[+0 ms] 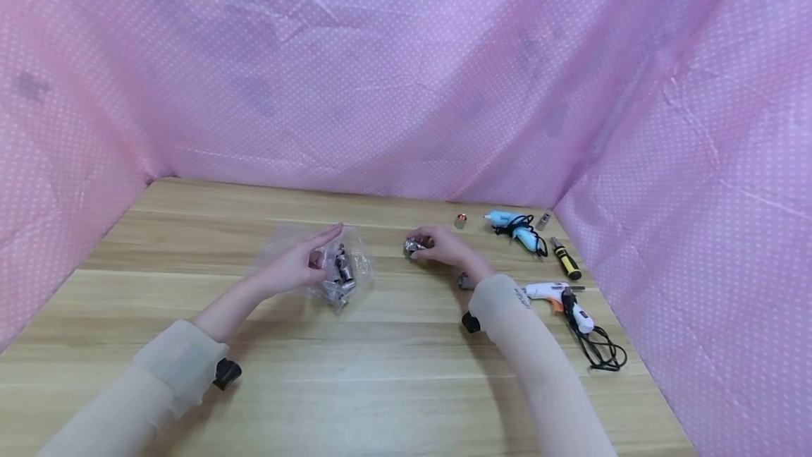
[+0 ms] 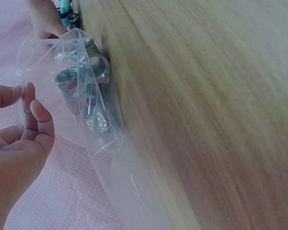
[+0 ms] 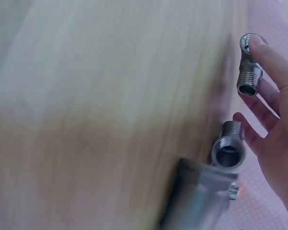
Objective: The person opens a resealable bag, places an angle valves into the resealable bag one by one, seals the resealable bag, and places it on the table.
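Note:
A clear plastic bag with several shiny metal pipe fittings in it lies left of the table's middle. At its open edge, my left hand pinches the film between thumb and fingers; the left wrist view shows this hand beside the fittings. To the right, my right hand holds a threaded metal pipe elbow between thumb and fingers. Another threaded fitting shows below that hand, near its little finger. In the head view, a fitting is partly hidden by the right forearm.
On the right side lie a blue glue gun, a white glue gun with a black cord, and a yellow-black screwdriver. Small metal fittings stand at the back. Pink dotted cloth hangs around the wooden table.

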`<state>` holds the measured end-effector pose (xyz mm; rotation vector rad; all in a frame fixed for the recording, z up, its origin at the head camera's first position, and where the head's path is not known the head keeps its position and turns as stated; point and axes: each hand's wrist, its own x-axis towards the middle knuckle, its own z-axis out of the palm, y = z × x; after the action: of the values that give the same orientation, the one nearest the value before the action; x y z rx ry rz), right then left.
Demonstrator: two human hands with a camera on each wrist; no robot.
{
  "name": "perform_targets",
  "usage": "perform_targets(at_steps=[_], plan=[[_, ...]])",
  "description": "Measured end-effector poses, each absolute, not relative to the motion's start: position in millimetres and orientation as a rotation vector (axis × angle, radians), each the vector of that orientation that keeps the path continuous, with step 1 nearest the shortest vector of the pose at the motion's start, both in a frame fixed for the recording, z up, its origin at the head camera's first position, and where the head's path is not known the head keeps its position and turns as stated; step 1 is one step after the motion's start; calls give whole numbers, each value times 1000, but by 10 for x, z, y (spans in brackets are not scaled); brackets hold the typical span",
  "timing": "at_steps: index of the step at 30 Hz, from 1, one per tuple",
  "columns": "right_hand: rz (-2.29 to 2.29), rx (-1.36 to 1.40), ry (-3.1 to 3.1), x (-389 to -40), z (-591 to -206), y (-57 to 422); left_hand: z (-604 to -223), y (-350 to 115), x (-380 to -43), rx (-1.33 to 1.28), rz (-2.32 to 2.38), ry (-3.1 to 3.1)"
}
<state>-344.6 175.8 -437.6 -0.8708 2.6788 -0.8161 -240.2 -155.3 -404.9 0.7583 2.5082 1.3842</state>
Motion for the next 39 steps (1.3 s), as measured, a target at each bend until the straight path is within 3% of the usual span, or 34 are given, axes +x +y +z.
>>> perform_targets(at_steps=[25,39], plan=[[-983,-942,2793,-3007,-3909,1479,-4019,-1556,-2393,745,1365,2512],[-1152,-1167,2772,-2643,-3982,936,-4040,-1582,-2394,750,1386,2486]])
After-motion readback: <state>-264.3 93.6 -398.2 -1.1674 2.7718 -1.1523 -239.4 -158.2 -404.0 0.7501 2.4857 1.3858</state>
